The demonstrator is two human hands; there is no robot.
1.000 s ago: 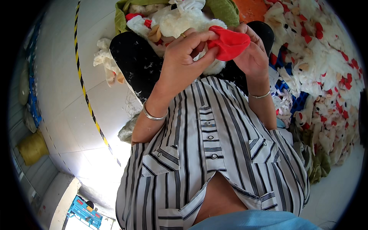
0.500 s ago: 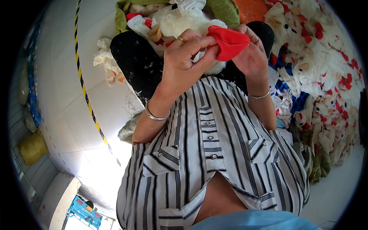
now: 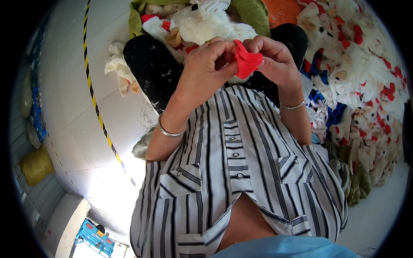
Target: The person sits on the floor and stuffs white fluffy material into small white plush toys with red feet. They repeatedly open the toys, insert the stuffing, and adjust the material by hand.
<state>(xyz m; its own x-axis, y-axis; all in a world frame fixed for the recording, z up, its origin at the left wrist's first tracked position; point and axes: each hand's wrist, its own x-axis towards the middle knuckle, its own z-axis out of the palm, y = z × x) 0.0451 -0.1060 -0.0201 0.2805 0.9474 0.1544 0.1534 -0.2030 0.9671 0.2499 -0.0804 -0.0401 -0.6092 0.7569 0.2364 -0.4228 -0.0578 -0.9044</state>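
Note:
Between my two hands is a small piece of red fabric (image 3: 247,62), folded and bunched, held above my lap. My left hand (image 3: 204,62) pinches its left edge between thumb and fingers. On the other side my right hand (image 3: 277,58) grips the upper right edge with closed fingertips. Just beyond the hands lies a white plush piece (image 3: 211,28) with fluffy fur, partly on my lap. Red and tan bits (image 3: 174,38) show beside it.
A green sack (image 3: 251,13) stands open behind the plush. To the right is a large heap of white, red and tan plush pieces (image 3: 365,81) with blue crate parts (image 3: 335,114) under it. Yellow-black tape (image 3: 92,92) runs along the tiled floor at left.
The red fabric has gone from spread out to folded and bunched. My right hand has shifted slightly, its fingers now curled over the fabric's edge.

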